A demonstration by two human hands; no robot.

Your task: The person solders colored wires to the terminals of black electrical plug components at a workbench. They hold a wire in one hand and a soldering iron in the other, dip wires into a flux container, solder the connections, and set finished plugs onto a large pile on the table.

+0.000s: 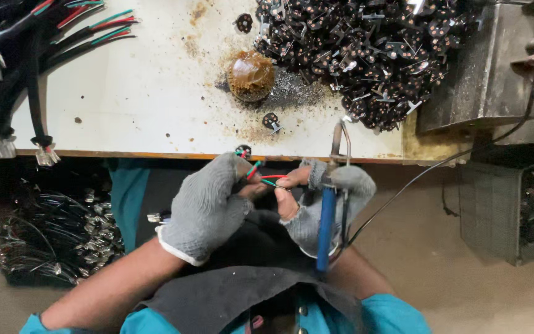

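My left hand (208, 207), in a grey fingerless glove, pinches a small dark plug piece (243, 151) with red and green wire ends (261, 174) just below the table's front edge. My right hand (322, 201), also gloved, holds a blue-handled soldering iron (326, 226) upright against its palm, while its bare fingertips touch the same wires. The iron's metal tip (337, 137) points up toward the table edge. Both hands meet over my lap.
A white, stained worktable (143, 80) carries a big heap of dark plug inserts with metal pins (366, 49), a brown flux pot (251, 75) and bundled cables (44, 37) at the left. A grey metal box (483, 68) stands at right. More cables (57, 229) lie on the floor.
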